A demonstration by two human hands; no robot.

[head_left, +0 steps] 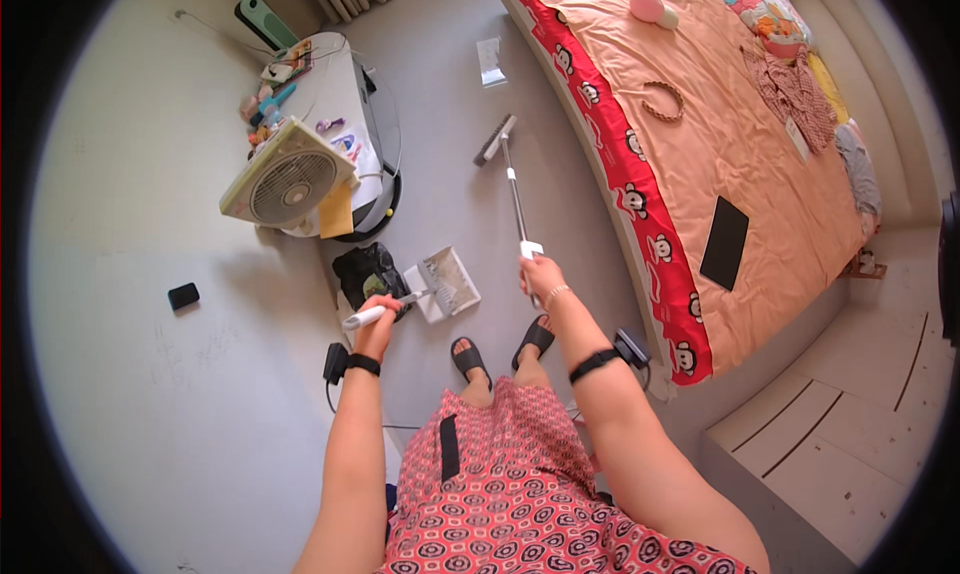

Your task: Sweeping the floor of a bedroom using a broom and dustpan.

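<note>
My left hand (pixel 374 328) is closed round the white-and-grey handle of a dustpan (pixel 464 286). The white pan rests on the grey floor just ahead of my feet, with grey comb-like teeth inside it. In my right hand (pixel 541 277) I grip the long silver pole of a broom (pixel 516 199). Its grey-bristled head lies farther out on the floor, apart from the dustpan, toward a white packet (pixel 491 62). Right beside the pan, on its left, sits a black plastic bag (pixel 367 271).
To the right stands a bed (pixel 610 94) with a peach sheet, holding a black tablet (pixel 725 243), a braided headband (pixel 663 102) and a pink bulb-shaped thing (pixel 647 6). On the left, a box fan (pixel 292 186) stands by a cluttered white table (pixel 330 74). White drawers (pixel 830 454) are at lower right.
</note>
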